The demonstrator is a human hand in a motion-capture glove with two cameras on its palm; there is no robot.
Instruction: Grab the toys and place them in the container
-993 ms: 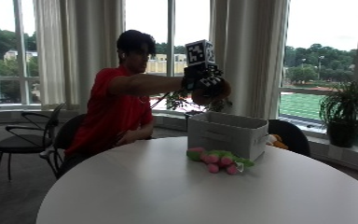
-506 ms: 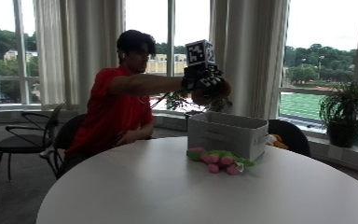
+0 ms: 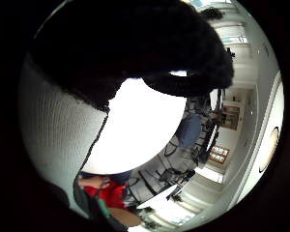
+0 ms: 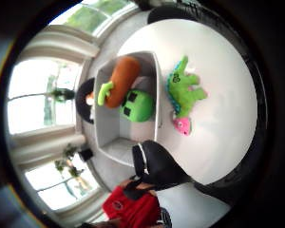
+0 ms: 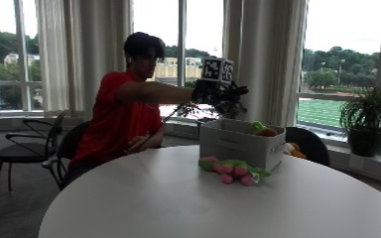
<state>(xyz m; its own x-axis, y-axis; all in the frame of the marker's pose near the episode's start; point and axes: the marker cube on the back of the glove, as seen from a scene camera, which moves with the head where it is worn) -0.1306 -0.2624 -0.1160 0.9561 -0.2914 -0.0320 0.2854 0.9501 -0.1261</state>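
Observation:
My gloved right hand (image 5: 218,93) hangs in the air above the pale grey container (image 5: 236,144), arm stretched out, fingers relaxed and holding nothing. An orange carrot toy (image 5: 264,132) with a green top pokes over the container's rim. In the thumb side palm view the carrot toy (image 4: 121,83) and a green block-faced toy (image 4: 138,105) lie inside the container (image 4: 114,142). A green and pink plush dinosaur (image 5: 233,171) lies on the white table (image 5: 177,208) against the container's front; the dinosaur (image 4: 185,90) lies just outside the wall. A black gloved finger (image 4: 156,166) shows over the container's near end.
The container stands near the round table's far edge. A dark chair (image 5: 309,141) with an orange thing on it stands behind it. Potted plants (image 5: 369,119) line the window sill. More chairs (image 5: 25,148) stand at the left. The person's bare hand rests by the table's edge.
An orange-brown thing seen at the hand earlier is gone from it. The carrot toy now shows above the container's rim. The arm has stayed where it was.

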